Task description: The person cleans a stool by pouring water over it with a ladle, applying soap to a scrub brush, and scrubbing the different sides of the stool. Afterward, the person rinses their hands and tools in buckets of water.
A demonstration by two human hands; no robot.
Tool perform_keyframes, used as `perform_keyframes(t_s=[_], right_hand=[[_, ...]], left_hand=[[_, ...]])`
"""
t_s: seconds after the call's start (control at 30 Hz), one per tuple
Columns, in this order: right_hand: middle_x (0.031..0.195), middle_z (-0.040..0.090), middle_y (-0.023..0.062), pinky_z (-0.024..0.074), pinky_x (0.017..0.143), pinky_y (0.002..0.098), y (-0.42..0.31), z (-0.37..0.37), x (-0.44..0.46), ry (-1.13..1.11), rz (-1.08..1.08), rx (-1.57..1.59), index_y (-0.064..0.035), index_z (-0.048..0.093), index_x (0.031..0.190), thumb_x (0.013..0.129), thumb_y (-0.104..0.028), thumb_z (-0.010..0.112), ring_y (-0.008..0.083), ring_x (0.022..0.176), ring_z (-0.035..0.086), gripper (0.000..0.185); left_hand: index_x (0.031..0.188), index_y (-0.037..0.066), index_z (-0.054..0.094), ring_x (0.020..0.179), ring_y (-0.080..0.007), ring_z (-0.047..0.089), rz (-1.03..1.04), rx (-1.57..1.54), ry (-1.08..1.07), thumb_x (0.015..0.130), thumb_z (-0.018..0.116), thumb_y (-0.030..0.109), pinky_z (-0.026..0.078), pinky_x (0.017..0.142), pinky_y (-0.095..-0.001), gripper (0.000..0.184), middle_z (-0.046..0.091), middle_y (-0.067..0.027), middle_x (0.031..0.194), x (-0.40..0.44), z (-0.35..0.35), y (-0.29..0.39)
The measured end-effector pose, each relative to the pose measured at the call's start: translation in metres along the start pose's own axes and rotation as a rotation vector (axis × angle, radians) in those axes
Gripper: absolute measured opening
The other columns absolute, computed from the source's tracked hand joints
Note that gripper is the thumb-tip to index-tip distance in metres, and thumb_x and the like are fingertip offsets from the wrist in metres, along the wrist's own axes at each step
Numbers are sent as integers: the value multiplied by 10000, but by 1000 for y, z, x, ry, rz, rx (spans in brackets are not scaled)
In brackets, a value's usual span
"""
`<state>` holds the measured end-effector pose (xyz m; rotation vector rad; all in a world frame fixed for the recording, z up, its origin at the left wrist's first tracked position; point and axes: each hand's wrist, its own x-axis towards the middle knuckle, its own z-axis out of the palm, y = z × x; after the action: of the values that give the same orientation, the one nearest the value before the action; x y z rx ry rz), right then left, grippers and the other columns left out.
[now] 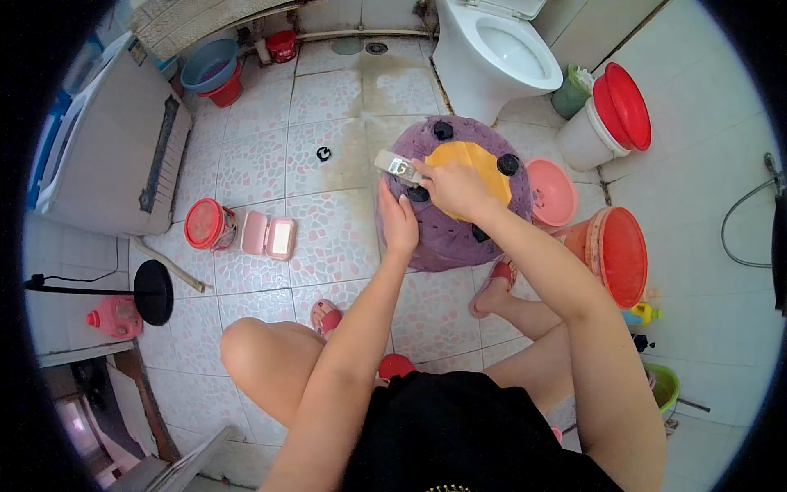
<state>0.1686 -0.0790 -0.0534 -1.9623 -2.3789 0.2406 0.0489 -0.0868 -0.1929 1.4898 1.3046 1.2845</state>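
A round, purple, plush-covered stool (434,238) stands upside down on the tiles in front of me. Its yellow underside (484,168) and several black feet (507,164) face up. My right hand (459,190) reaches over it, fingers closed round a flat whitish hand tool (398,167) with dark markings; its exact kind is unclear. The tool lies at the stool's upper left rim. Against the left side of the purple cover rests my left hand (399,221), fingers stretched out along the fabric and holding nothing.
A pink basin (551,193) and a red bucket (625,256) stand right of the stool. At left are a red-lidded tub (210,225) and an open pink soap box (279,238). A black ring-like piece (324,153) lies on the floor. The toilet (500,61) stands behind.
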Motion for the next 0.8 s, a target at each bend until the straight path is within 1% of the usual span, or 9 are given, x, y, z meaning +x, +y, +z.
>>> perform_keyframes(t_s=[0.1, 0.2, 0.3, 0.37, 0.43, 0.53, 0.63, 0.77, 0.8], right_hand=[[823, 696, 170, 530, 670, 494, -4, -6, -20, -38, -63, -33, -188, 558, 1370, 916, -225, 567, 365, 736, 686, 456], [807, 691, 173, 521, 658, 493, -3, -9, -33, -56, -85, -2, -201, 569, 1362, 910, -233, 582, 366, 730, 680, 453], [806, 685, 182, 514, 661, 489, 11, -9, -29, 14, -70, 21, -234, 600, 1339, 913, -249, 594, 366, 728, 669, 426], [829, 690, 180, 523, 673, 482, 29, -13, -8, 105, -44, -34, -254, 590, 1348, 919, -253, 588, 356, 757, 678, 428], [900, 700, 178, 536, 724, 479, 32, -35, 17, -2, 146, -173, -264, 590, 1346, 929, -271, 576, 353, 847, 687, 417], [969, 720, 155, 549, 785, 472, 70, -25, 51, 129, 200, -143, -211, 625, 1263, 909, -247, 573, 338, 930, 698, 360], [1018, 717, 157, 545, 816, 486, 65, -26, 65, 110, 282, -140, -186, 647, 1215, 914, -249, 567, 350, 939, 695, 318], [1030, 706, 183, 535, 844, 490, 45, -17, 61, -5, 278, -138, -214, 609, 1313, 931, -269, 557, 371, 970, 677, 389], [994, 707, 192, 535, 835, 498, 44, -10, 56, 32, 245, -125, -219, 608, 1316, 927, -265, 561, 382, 938, 679, 394]], left_hand=[[1473, -83, 235, 1378, -454, 318, -97, -86, -68, 987, 424, 104, 247, 1159, -471, 554, 312, -312, 1497, -8, -2, 8], [1468, -83, 237, 1363, -462, 322, -115, -63, -72, 981, 428, 81, 255, 1147, -483, 548, 318, -317, 1489, -18, -3, 19], [1467, -86, 236, 1379, -456, 309, -33, 22, 16, 985, 422, 85, 243, 1158, -484, 545, 313, -318, 1493, -25, 2, 30], [1465, -92, 238, 1400, -447, 293, -28, 29, 23, 987, 422, 83, 223, 1176, -475, 542, 311, -315, 1497, -25, 4, 33], [1465, -95, 238, 1409, -444, 287, -41, 53, 25, 987, 423, 83, 217, 1182, -470, 543, 306, -313, 1502, -24, 6, 31], [1468, -96, 236, 1409, -446, 288, -35, 38, 46, 988, 423, 86, 221, 1181, -469, 546, 296, -316, 1509, -22, 8, 28], [1468, -98, 235, 1412, -448, 282, -62, 1, 36, 989, 423, 90, 219, 1183, -469, 548, 288, -316, 1515, -22, 7, 31], [1478, -89, 227, 1412, -442, 285, -56, 31, 67, 992, 427, 102, 222, 1180, -469, 559, 295, -307, 1515, -24, 12, 22], [1484, -81, 225, 1410, -436, 292, -51, 45, 73, 995, 426, 108, 227, 1177, -465, 561, 300, -299, 1515, -24, 12, 22]])
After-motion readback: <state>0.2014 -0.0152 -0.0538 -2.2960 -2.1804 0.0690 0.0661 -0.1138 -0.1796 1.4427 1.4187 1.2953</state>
